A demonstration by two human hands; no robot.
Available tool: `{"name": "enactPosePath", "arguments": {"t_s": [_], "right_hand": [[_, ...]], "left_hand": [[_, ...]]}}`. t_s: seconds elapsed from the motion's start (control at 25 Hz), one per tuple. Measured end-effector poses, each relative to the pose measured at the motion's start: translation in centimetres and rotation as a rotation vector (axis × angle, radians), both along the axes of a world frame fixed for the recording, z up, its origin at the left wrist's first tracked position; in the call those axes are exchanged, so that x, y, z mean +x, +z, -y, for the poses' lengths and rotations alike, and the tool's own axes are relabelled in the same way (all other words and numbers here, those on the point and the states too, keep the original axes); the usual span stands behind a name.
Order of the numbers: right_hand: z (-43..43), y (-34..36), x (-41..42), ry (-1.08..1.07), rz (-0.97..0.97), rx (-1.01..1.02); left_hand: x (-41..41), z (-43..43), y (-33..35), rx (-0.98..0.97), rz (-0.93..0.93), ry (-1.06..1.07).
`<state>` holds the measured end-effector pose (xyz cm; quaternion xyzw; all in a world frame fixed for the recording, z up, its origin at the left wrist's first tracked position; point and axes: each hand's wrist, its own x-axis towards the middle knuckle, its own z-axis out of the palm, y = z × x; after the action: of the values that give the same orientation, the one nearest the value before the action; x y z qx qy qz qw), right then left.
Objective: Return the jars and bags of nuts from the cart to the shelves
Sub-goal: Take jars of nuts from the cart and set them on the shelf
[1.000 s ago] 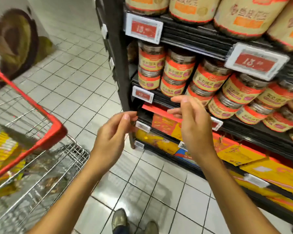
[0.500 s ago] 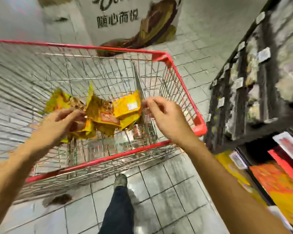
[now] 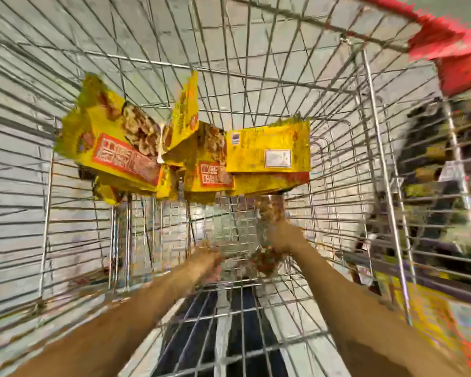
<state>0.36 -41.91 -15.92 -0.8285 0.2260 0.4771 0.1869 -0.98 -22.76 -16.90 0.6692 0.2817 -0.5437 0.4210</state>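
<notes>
Several yellow bags of nuts (image 3: 191,148) lie heaped at the far end of the wire cart (image 3: 256,63). Both my arms reach deep into the basket. My right hand (image 3: 284,239) is against a clear jar of nuts (image 3: 270,210) that stands just below the bags. A second, blurred reddish jar (image 3: 267,263) lies between my hands on the cart floor. My left hand (image 3: 206,261) is just left of that jar. Motion blur hides the fingers of both hands.
The cart's red rim (image 3: 454,50) runs along the upper right. Dark shelves with goods (image 3: 443,170) show through the right wire wall. Yellow packs (image 3: 430,303) sit low at the right. Tiled floor and my legs (image 3: 223,336) show beneath the mesh.
I have turned from the shelf to the cart and leaned in. Both hands dropped from the level of the bags down to the jars on the cart floor.
</notes>
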Motion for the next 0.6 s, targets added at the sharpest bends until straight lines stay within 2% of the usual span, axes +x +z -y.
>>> {"name": "enactPosePath", "arguments": {"t_s": [0.16, 0.24, 0.4, 0.48, 0.6], "right_hand": [[0.1, -8.5, -1.5, 0.136, 0.030, -0.069], [-0.3, -11.8, -2.6, 0.079, 0.051, -0.118], [0.8, -16.5, -4.3, 0.069, 0.022, -0.050], [1.1, -17.3, -3.7, -0.037, -0.018, -0.040], [1.0, -17.2, -2.9, -0.214, -0.105, -0.072]], "left_hand": [[-1.7, 3.6, -8.1, -0.010, -0.185, 0.274], [-2.5, 5.3, -11.2, -0.014, -0.263, 0.472], [-3.4, 9.6, -15.1, 0.035, -0.316, 0.713], [-3.3, 11.3, -16.4, -0.032, -0.336, 0.839], [-2.8, 10.9, -14.7, -0.058, -0.308, 0.804]]}}
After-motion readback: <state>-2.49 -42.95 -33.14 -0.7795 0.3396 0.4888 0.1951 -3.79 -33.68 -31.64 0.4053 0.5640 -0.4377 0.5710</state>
